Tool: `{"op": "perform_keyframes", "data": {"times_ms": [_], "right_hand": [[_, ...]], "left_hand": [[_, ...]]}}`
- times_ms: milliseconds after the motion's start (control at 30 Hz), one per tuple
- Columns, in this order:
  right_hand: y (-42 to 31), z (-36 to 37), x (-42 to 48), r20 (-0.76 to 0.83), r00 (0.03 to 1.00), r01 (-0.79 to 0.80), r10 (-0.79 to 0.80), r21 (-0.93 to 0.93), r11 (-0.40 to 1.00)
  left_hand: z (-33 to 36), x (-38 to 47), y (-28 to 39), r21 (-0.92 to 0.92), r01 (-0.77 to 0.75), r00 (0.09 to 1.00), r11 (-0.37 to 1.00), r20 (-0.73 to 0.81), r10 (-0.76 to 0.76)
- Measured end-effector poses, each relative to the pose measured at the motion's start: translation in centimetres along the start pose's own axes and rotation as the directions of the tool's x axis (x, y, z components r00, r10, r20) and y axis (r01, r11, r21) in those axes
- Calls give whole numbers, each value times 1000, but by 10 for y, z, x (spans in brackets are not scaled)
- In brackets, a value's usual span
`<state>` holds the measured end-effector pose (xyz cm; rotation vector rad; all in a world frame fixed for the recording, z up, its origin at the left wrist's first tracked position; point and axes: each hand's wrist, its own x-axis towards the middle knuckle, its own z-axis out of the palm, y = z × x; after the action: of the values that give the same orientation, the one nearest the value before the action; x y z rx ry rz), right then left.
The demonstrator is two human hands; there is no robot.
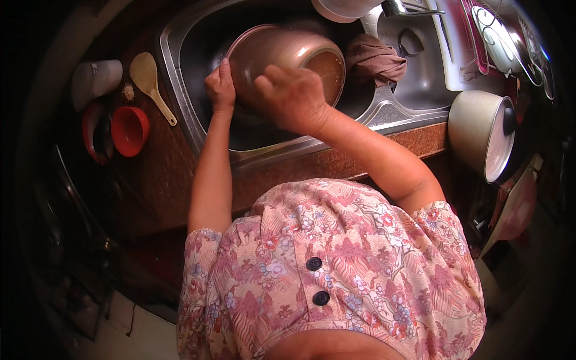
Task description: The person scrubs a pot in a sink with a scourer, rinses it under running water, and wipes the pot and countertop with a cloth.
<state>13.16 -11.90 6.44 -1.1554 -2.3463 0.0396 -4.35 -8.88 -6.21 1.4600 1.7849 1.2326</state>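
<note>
A large metal basin (265, 54), copper-toned in this light, lies tipped on its side in the left bowl of a steel sink (193, 112). Its round base faces right. My left hand (221, 87) grips it at the left rim, thumb up along the edge. Over the near side of the basin is my right hand (292, 99), blurred, with its fingers curled towards the wall. Whether anything is inside those fingers is hidden. A twisted brown cloth (375, 60) drapes over the divider, right of the basin.
Left on the counter are a rice paddle (146, 72), a red bowl (130, 131) and a whitish cup (96, 81). A lidded pot (474, 130) stands at the right. Behind are a pale container (344, 9), a faucet (398, 8) and a dish rack (486, 45).
</note>
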Motion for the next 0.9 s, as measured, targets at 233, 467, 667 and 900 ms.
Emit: {"op": "perform_keyframes", "data": {"times_ms": [233,467,667,900], "right_hand": [[131,12,10,98,775,-632,625,100,768],[149,31,-2,230,807,-584,543,442,681],[72,34,15,-217,870,-424,444,134,896],[-30,38,-5,-86,996,44,-34,122,992]], "left_hand": [[-1,-4,8,63,16,999,998,37,-18],[-16,24,2,-417,422,896,805,329,-299],[-6,53,-38,-146,607,778,781,310,-547],[-5,39,-38,-77,530,835,844,222,-504]]}}
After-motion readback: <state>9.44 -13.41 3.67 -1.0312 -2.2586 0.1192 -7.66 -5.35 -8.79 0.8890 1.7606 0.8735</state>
